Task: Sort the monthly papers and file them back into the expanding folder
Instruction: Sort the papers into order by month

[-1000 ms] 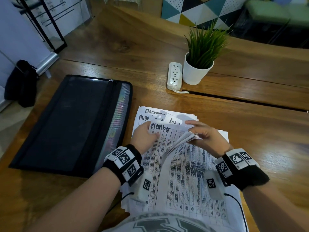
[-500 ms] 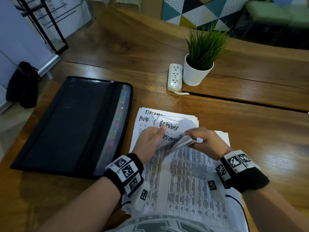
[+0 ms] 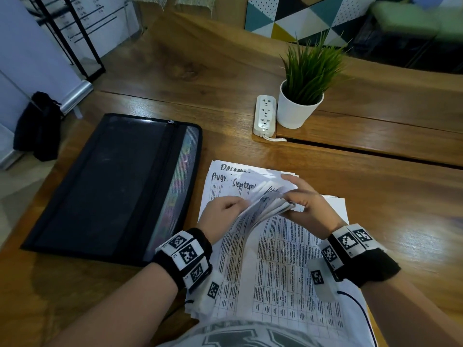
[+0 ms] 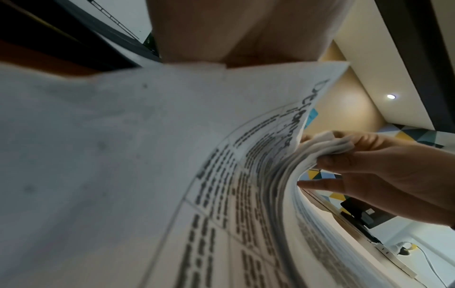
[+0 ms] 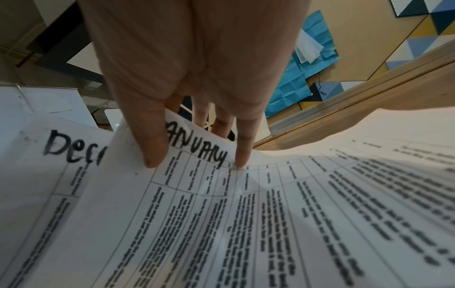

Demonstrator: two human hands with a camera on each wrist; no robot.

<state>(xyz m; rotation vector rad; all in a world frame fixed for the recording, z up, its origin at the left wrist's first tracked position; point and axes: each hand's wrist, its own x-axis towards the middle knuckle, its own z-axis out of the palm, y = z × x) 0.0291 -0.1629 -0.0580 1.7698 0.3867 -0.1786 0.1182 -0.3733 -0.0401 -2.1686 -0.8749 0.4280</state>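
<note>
— where are the papers?
— stacked on the bench, at three o'clock of the black expanding folder. the right hand has its grip pinched on a lifted bundle of top edges; the left hand grips the sheets beside it.
— what do the wrist views add?
— the right wrist view reads "january" under the thumb; the head view can't.
— anything hidden?
— "decem", "augu", "septem" are cut off; the left fingertips are covered by paper.

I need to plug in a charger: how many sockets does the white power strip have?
3, in a row along the power strip, beside the plant pot; none looks hidden.
</note>
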